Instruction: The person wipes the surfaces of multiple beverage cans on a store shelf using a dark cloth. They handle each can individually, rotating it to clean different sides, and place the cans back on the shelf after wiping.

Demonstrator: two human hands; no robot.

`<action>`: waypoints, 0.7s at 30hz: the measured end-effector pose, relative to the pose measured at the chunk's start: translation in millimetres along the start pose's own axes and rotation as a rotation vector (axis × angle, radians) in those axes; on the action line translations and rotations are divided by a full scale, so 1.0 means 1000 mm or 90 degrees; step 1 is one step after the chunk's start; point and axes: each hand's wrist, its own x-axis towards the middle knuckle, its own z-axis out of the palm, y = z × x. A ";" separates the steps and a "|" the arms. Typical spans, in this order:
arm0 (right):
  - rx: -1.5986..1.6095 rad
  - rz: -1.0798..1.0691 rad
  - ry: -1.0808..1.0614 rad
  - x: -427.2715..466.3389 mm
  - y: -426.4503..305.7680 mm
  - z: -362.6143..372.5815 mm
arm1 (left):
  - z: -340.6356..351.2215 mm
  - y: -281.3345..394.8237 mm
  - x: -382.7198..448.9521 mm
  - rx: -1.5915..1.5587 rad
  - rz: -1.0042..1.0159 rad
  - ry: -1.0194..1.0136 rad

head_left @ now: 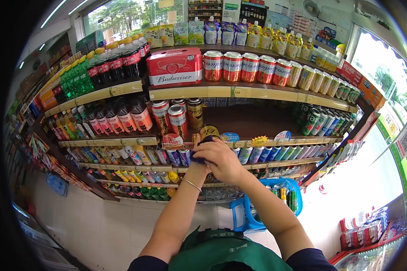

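A dark can with gold lettering (209,131) is held in front of the shelf, tilted, with a dark purple cloth (203,147) around its lower part. My left hand (200,162) grips the can from the left and below, largely covered by the other hand. Over the cloth lies my right hand (220,158), its fingers curled round it. Just behind, on the middle shelf, stand red and white Budweiser cans (177,119) and a black and gold can (194,113). The right part of that shelf holds green cans (311,121).
Above is a shelf edge (224,92) bearing a Budweiser carton (174,67) and a row of cans. Price tags and round signs stick out along the middle shelf's edge (251,142). A blue basket (300,193) with cans stands on the floor by my right forearm.
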 end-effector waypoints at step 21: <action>0.002 0.104 -0.001 -0.013 0.061 -0.036 | -0.009 -0.056 0.015 0.168 0.005 -0.012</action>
